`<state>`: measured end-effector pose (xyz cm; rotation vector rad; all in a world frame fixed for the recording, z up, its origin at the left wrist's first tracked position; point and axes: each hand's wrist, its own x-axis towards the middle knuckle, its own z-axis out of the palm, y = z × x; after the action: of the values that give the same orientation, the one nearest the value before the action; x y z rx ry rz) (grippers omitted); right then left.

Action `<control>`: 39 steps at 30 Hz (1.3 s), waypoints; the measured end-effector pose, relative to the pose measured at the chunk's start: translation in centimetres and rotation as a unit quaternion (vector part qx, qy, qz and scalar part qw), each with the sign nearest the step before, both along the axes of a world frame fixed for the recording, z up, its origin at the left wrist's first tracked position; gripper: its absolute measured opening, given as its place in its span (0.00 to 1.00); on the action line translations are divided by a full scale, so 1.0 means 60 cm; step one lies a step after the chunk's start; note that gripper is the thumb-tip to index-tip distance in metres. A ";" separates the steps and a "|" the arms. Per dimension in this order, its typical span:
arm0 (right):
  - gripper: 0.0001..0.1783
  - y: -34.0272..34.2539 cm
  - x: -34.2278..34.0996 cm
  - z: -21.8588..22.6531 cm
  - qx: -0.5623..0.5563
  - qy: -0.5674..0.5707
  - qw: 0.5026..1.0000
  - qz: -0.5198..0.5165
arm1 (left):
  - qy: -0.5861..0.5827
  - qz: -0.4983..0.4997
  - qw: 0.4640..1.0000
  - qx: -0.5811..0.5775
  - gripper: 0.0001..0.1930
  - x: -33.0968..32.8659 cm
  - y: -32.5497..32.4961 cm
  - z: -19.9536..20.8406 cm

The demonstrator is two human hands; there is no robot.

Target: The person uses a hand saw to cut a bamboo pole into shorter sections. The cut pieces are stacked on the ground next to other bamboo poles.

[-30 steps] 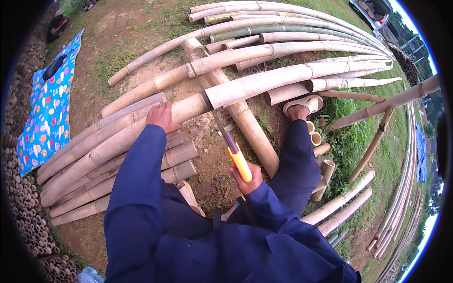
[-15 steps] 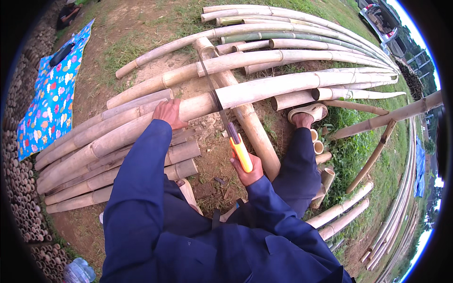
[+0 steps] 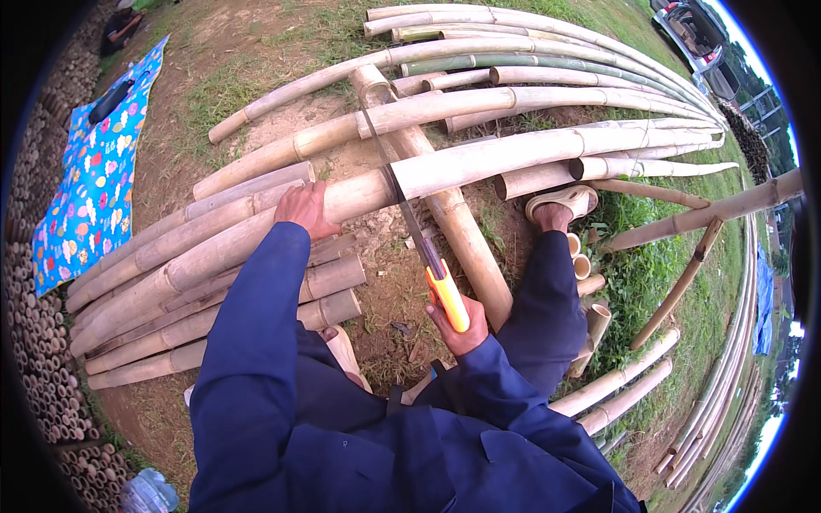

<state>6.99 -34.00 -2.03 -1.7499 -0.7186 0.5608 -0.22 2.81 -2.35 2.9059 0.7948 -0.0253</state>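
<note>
A hand saw with a yellow-orange handle (image 3: 448, 297) is gripped in my right hand (image 3: 468, 329), between my knees. Its long dark blade slants up and away, lying across a thick pale bamboo pole (image 3: 357, 195). Just left of the blade, my left hand (image 3: 306, 210) is closed over that pole, holding it from above. The pole's surface is lighter to the right of the blade. Beneath it, a crosswise bamboo pole (image 3: 466, 239) lies on the ground as a support. How deep the blade sits in the bamboo, I cannot tell.
Several cut bamboo lengths (image 3: 333, 278) lie below my left arm. Long poles (image 3: 547, 64) spread beyond. My sandalled foot (image 3: 560, 205) stands at the right, near a bamboo frame (image 3: 684, 227). A blue patterned mat (image 3: 98, 171) and stacked bamboo pieces (image 3: 38, 368) are at the left.
My right hand has drawn the saw back toward me and slightly to the right. The left hand keeps its place on the bamboo pole.
</note>
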 end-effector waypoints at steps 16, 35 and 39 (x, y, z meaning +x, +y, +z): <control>0.06 -0.103 -0.025 0.075 -0.062 0.009 0.996 0.058 | -0.371 0.108 0.906 -0.172 0.30 0.109 0.063 -0.009; 0.11 -0.128 -0.010 0.043 -0.032 0.086 0.988 0.124 | -0.163 0.352 0.736 -0.555 0.59 0.392 0.235 -0.039; 0.22 -0.122 -0.026 0.021 -0.008 0.391 0.915 0.103 | -0.201 0.354 0.768 -0.494 0.59 0.393 0.231 -0.051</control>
<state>5.44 -41.31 -0.78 -1.2956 -0.3169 1.3145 23.37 16.70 -5.42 1.4388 1.2285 0.1860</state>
